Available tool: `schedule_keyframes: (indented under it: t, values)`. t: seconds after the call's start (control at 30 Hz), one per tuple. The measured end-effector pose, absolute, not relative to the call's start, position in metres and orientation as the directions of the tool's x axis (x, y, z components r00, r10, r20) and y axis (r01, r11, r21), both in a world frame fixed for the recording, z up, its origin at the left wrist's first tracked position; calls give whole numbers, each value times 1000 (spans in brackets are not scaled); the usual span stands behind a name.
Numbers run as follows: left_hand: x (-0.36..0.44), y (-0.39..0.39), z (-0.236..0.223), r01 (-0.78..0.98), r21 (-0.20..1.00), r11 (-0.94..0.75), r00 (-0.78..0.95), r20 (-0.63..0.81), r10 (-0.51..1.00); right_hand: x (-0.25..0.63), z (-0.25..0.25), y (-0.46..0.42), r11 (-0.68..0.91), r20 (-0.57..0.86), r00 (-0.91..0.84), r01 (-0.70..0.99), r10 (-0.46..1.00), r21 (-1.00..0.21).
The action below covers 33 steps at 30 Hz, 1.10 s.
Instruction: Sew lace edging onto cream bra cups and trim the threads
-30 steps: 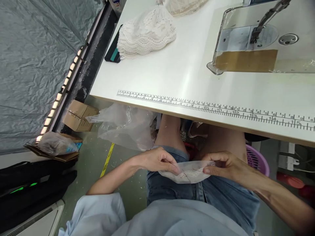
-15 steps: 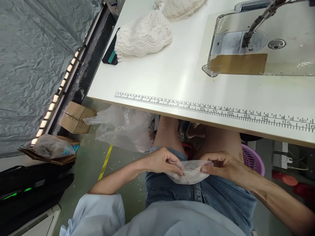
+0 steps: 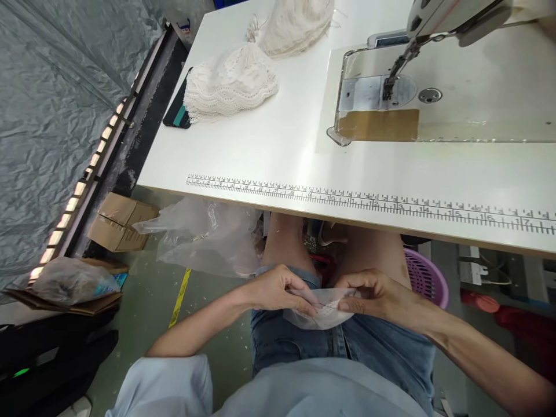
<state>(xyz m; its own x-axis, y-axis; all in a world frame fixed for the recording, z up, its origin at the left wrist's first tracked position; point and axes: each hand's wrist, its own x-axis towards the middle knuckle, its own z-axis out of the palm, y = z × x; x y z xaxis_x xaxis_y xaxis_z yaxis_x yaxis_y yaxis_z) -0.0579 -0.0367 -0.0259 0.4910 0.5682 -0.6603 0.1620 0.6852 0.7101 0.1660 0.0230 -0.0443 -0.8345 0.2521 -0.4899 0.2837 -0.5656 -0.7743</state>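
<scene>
Over my lap, a small piece of sheer white fabric (image 3: 324, 319) is stretched between my two hands, with a thin dark line across it. My left hand (image 3: 282, 289) pinches its left side between thumb and fingers. On the other side, my right hand (image 3: 371, 294) grips the right edge with the thumb on top. Both hands are below the front edge of the white table (image 3: 260, 153). Part of the fabric is hidden behind the fingers.
A sewing machine (image 3: 395, 87) stands at the table's right. White lace pieces (image 3: 232, 84) lie at the left on a dark item, near a cream fabric bundle (image 3: 299, 26). Below are a plastic bag (image 3: 208, 237), a purple basket (image 3: 428, 278) and a cardboard box (image 3: 119, 223).
The head view has shifted, so the table and machine appear lower and farther left, with more of the machine showing. My hands have come slightly closer together, still holding the fabric.
</scene>
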Motion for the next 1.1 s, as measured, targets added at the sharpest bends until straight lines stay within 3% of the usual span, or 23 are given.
schedule_keyframes:
  t: [0.23,0.47,0.67,1.1]
  values:
    - [-64,-37,-20,190,663,724,456,-713,533,165,-43,21,-535,-446,-857,257,258,-805]
    - [-52,-30,-10,293,743,601,457,-661,595,161,-34,19,-468,-468,-841,308,274,-828]
    - [-52,-33,-13,333,726,601,388,-687,614,165,-33,22,-360,-449,-849,341,280,-868]
    - [-58,-32,-11,315,695,646,382,-716,583,165,-43,17,-438,-459,-830,302,315,-847]
